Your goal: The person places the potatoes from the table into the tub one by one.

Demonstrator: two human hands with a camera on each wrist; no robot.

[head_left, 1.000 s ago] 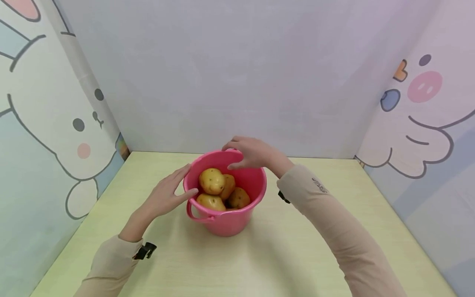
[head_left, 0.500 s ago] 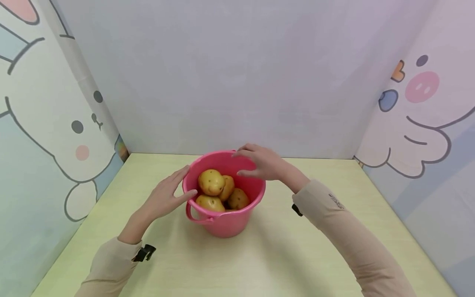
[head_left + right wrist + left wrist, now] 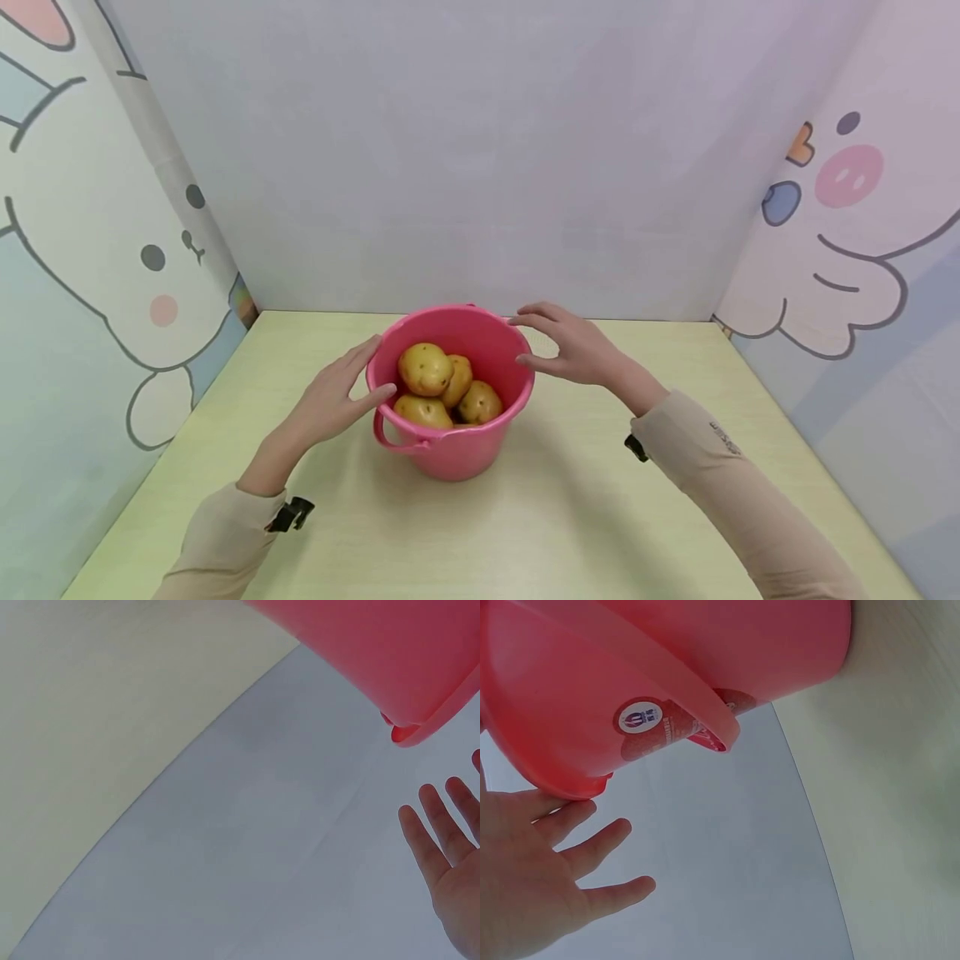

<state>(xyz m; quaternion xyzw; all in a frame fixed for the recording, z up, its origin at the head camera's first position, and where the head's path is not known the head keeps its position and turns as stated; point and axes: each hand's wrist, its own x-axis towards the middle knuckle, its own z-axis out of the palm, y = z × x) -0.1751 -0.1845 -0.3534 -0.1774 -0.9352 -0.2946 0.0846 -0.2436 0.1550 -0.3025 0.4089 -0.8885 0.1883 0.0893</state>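
A pink bucket stands upright on the table, its handle hanging down at the near left side. Inside it lie several yellow potatoes. My left hand rests against the bucket's left rim, thumb over the near edge; in the left wrist view its fingers are spread and straight, with the rim against the upper ones. At the bucket's right side my right hand is spread, holding nothing. In the right wrist view its fingers are apart from the rim.
The pale wooden table ends at a plain light back wall. Side walls printed with a cartoon rabbit and a pig-nosed figure enclose it. Each sleeve has a black wrist device.
My right hand has moved from the bucket's far rim, across its opening, to the right side, a little nearer me. The left hand, bucket and potatoes stay in place.
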